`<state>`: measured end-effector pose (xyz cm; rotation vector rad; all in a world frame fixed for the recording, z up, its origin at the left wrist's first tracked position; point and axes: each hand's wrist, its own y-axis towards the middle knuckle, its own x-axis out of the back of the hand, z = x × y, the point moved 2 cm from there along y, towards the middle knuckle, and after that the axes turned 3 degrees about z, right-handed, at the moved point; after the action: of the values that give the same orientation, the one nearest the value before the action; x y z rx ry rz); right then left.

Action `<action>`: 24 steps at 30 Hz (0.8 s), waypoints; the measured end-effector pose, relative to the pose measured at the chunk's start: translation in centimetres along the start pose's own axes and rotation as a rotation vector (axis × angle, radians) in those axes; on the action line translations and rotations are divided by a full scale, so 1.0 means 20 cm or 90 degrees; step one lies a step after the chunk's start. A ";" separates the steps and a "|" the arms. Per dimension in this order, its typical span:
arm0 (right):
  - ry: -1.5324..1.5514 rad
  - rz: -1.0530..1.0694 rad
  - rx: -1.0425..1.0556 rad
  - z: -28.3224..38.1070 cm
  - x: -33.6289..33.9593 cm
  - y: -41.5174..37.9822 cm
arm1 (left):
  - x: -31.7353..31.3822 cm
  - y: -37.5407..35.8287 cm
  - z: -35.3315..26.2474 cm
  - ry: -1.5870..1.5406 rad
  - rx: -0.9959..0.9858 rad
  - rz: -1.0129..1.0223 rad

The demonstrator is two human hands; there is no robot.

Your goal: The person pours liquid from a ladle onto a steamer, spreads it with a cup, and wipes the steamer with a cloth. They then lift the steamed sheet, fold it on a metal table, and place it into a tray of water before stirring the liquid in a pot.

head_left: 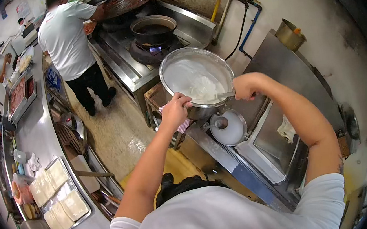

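A large metal pot (167, 78) with thick white liquid (188, 72) in it stands in front of me, tilted in my view. My left hand (176, 110) is closed on its near left rim. My right hand (246, 86), at the near right rim, grips a flat metal utensil handle (226, 95). That handle reaches over the rim into the pot; its far end is covered by white, lumpy-looking liquid, so its kind is hidden. Just below the pot, a smaller round pan (234, 140) holds more white liquid, with a ladle (221, 122) in it.
Beyond the pot, a dark pot (154, 29) sits over a lit blue flame (155, 50). A co-worker in a white shirt (68, 41) stands at the stove beside a big wok (124, 5). To my left, a counter (45, 127) bears a tray of pale flat sheets (58, 195).
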<state>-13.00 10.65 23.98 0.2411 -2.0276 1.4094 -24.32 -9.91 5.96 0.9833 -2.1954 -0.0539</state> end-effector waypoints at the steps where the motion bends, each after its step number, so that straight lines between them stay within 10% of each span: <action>1: 0.029 0.019 -0.017 -0.01 0.04 0.00 | 0.00 0.00 0.00 -0.002 0.002 0.003; 14: -0.055 -0.418 -0.059 0.27 -0.49 0.20 | 0.01 0.00 0.00 -0.017 -0.008 0.009; 19: -0.085 -0.331 0.023 0.08 -0.33 0.06 | 0.00 0.00 0.00 -0.019 -0.006 0.006; 24: -0.023 0.046 -0.029 0.04 0.04 0.01 | 0.00 0.01 0.00 -0.017 -0.009 0.007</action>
<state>-13.95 10.21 24.15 0.1769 -2.1138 1.4102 -24.48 -9.81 6.00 0.9674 -2.2221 -0.0778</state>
